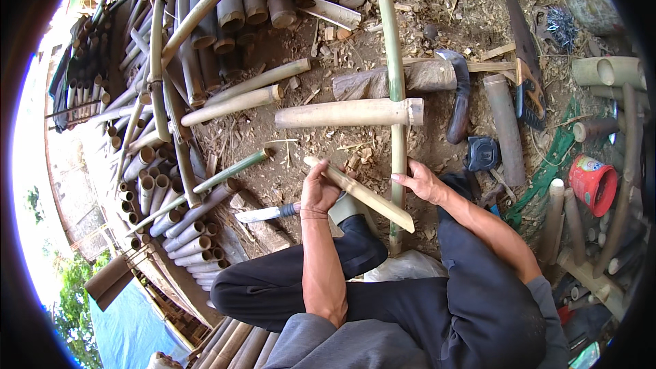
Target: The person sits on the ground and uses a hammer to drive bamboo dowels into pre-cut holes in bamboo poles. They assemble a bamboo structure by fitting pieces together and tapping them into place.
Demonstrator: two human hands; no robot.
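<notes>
Slanted pale strip [369,195] over green pole [398,143]

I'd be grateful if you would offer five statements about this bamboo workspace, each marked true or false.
1. The left hand holds a pale split-bamboo strip. True.
2. The right hand grips a hooked, dark-handled steel blade. False: its thumb lies over the long green bamboo pole.
3. A black, boxy tape measure lies right of that pole. True.
4. A round red plastic bucket is at the picture's left. False: the bucket is at the right.
5. A long-bladed handsaw lies at upper right. True.

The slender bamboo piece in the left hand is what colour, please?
The bamboo piece is pale tan; head view.
</notes>
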